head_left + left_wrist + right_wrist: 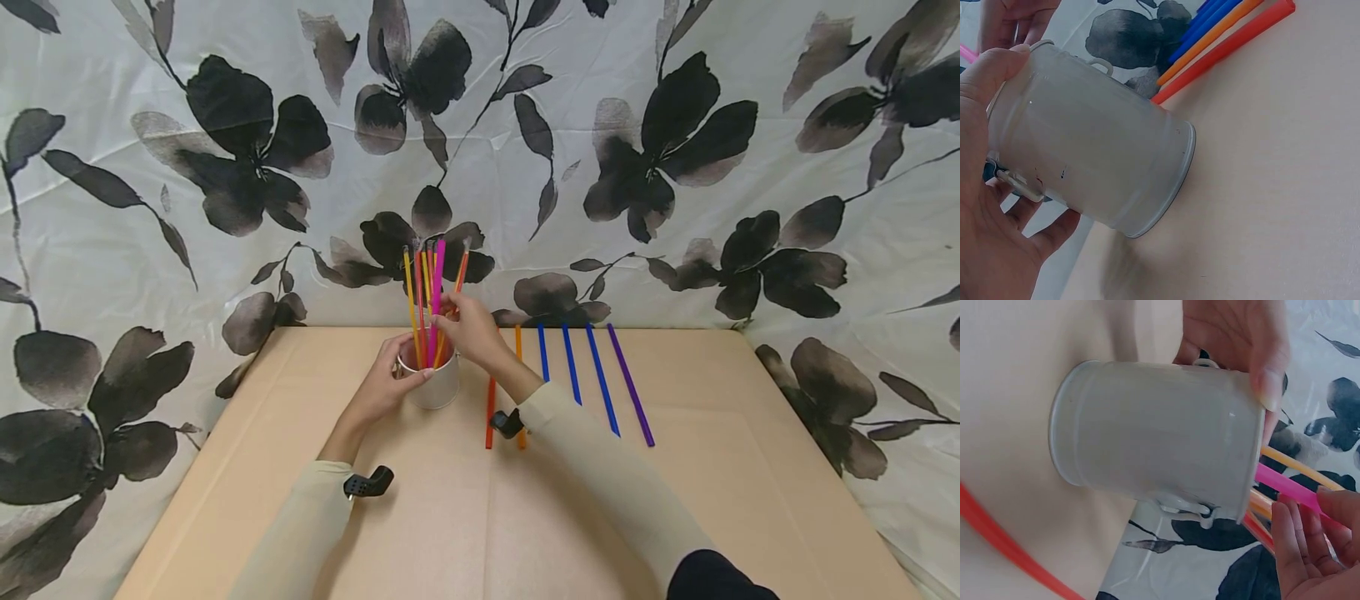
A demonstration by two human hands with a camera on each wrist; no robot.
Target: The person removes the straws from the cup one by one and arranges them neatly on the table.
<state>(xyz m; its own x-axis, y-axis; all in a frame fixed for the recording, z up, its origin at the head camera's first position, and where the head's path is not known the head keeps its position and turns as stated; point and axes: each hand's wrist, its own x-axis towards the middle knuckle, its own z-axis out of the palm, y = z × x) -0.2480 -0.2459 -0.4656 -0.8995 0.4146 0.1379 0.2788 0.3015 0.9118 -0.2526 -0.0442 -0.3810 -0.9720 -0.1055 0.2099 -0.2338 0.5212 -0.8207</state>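
A small whitish metal pail point(438, 393) with little side loops stands near the table's back edge. My left hand point(384, 385) grips its rim, thumb on the near side and fingers round the far side. Yellow, orange and red straws lean upright inside it, around a pink straw point(437, 275). Over the pail, my right hand point(474, 332) pinches the pink straw between thumb and fingers, as the right wrist view shows. An orange straw point(462, 268) rises just behind these fingers. The straws' lower ends are hidden inside the pail point(1097, 137).
Right of the pail a row of straws lies on the tan table point(420, 533): a red one point(491, 412), an orange one point(518, 342), three blue ones including a long blue straw point(602, 379), and a purple straw point(630, 385). Behind hangs a floral cloth point(540, 250).
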